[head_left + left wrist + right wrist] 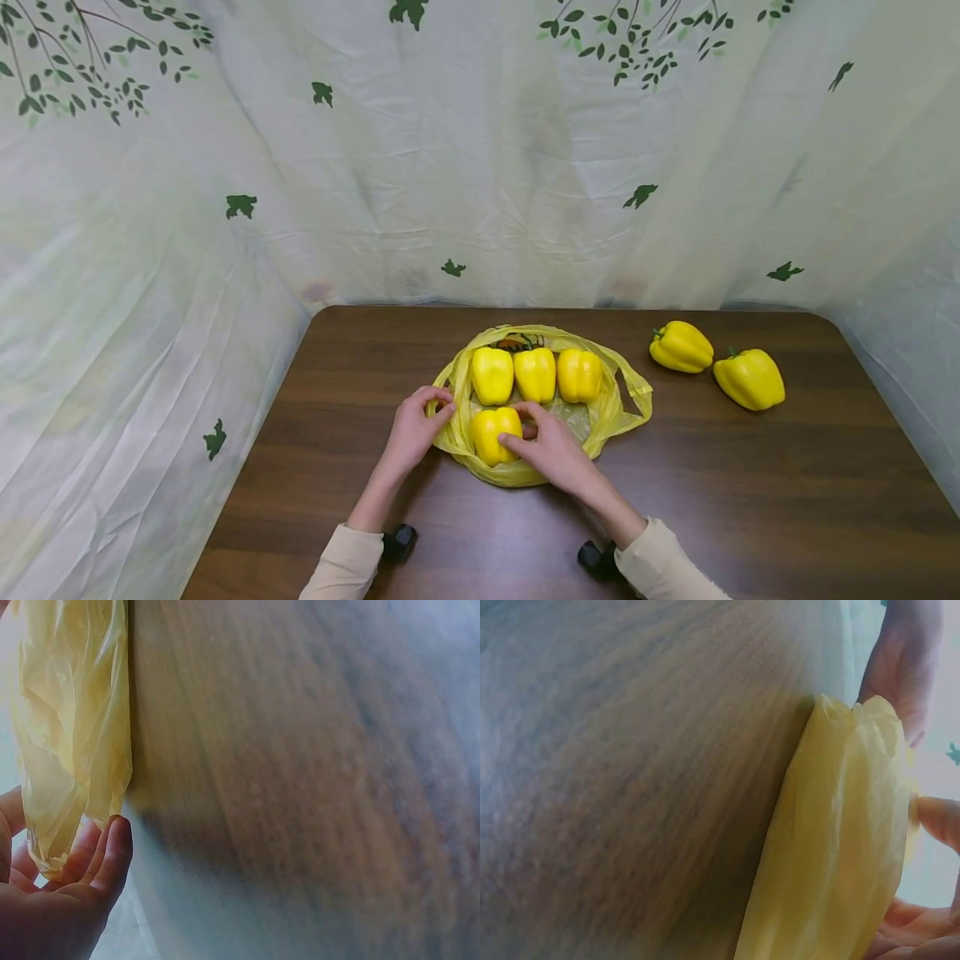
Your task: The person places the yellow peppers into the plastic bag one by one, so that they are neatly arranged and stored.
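Note:
A thin yellow plastic bag (pixel 517 477) lies spread with its mouth up on the table. Three yellow bell peppers stand side by side at its back: left pepper (pixel 492 377), middle pepper (pixel 535 375) and right pepper (pixel 579 376). In front of them, inside the bag, my right hand (pixel 561 450) grips another bell pepper (pixel 487 435) between thumb and fingers. My left hand (pixel 415 427) holds the bag's left handle; in the left wrist view its fingers curl round the plastic (pixel 75 712). The right wrist view shows the bag's outer side (pixel 832 840), which hides the gripped pepper.
Two more yellow bell peppers lie right of the bag, one farther back (pixel 681 347) and one nearer (pixel 750 380). The bag's right handle (pixel 636 385) sticks out toward them. A pale leaf-printed curtain (pixel 480 167) hangs behind the brown wooden table (pixel 825 500).

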A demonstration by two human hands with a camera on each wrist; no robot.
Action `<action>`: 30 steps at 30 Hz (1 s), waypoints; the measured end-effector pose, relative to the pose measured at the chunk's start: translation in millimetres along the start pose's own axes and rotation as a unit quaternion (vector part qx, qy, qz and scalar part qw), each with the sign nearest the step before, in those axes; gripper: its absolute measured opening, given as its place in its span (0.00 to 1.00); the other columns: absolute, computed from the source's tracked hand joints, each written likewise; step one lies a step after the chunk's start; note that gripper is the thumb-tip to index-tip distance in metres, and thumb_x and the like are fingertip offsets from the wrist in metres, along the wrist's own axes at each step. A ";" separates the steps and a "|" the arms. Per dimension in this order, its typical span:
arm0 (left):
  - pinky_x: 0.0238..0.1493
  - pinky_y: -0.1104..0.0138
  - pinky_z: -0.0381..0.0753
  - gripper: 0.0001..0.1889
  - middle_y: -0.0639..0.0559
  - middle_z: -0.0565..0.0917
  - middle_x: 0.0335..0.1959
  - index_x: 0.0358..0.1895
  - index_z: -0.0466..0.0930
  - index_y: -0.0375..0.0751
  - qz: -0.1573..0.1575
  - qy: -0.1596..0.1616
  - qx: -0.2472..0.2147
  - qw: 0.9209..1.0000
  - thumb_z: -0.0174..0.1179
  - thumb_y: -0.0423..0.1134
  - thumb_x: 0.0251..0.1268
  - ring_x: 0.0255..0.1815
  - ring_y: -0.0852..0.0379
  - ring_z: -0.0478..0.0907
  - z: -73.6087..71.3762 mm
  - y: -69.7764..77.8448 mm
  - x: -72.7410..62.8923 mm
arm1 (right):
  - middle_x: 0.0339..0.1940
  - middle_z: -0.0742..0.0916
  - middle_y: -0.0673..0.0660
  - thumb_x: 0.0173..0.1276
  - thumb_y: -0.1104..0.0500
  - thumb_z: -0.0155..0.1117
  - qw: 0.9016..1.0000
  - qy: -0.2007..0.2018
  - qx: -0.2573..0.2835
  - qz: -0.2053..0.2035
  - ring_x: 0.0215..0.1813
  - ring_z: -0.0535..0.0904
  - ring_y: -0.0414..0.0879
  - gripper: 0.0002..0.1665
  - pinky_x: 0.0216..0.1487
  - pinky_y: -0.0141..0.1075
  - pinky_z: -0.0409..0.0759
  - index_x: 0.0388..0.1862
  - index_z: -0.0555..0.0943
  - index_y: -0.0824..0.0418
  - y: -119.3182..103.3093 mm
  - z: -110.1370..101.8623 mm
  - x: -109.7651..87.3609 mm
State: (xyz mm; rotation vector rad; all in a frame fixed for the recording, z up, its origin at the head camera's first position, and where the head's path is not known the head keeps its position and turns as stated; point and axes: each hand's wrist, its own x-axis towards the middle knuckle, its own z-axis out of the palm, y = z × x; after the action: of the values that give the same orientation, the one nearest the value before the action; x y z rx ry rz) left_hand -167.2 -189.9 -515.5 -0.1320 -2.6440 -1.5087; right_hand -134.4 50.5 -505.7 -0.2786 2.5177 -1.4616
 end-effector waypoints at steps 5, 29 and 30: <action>0.57 0.55 0.72 0.04 0.45 0.82 0.39 0.37 0.84 0.35 -0.002 0.001 0.000 1.000 0.66 0.28 0.59 0.48 0.47 0.77 -0.2 0.5 -0.5 | 0.60 0.81 0.56 0.65 0.41 0.67 1.000 -0.009 0.002 0.001 0.47 0.82 0.46 0.33 0.45 0.42 0.80 0.64 0.73 0.55 -0.2 -0.5 0.3; 0.57 0.54 0.72 0.04 0.45 0.82 0.40 0.38 0.84 0.35 -0.002 0.003 0.000 1.000 0.66 0.28 0.60 0.49 0.47 0.78 -1.3 0.7 -2.3 | 0.64 0.78 0.58 0.68 0.48 0.67 0.998 -0.012 0.050 -0.024 0.60 0.77 0.54 0.33 0.55 0.49 0.78 0.68 0.71 0.55 -1.9 -18.8 -13.2; 0.57 0.54 0.72 0.05 0.45 0.82 0.40 0.38 0.84 0.35 -0.002 0.003 0.000 1.000 0.66 0.28 0.60 0.49 0.47 0.78 -1.5 0.8 -2.4 | 0.64 0.77 0.58 0.68 0.49 0.67 0.998 -0.011 0.054 -0.028 0.61 0.77 0.55 0.32 0.56 0.49 0.78 0.68 0.71 0.54 -1.5 -20.6 -14.6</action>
State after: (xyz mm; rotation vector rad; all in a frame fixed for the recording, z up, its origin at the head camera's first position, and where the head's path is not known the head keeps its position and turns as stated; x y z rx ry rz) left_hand -164.7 -190.9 -514.4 -0.1221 -2.6414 -1.5096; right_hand -126.0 70.8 -493.1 -0.3474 2.4228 -1.5997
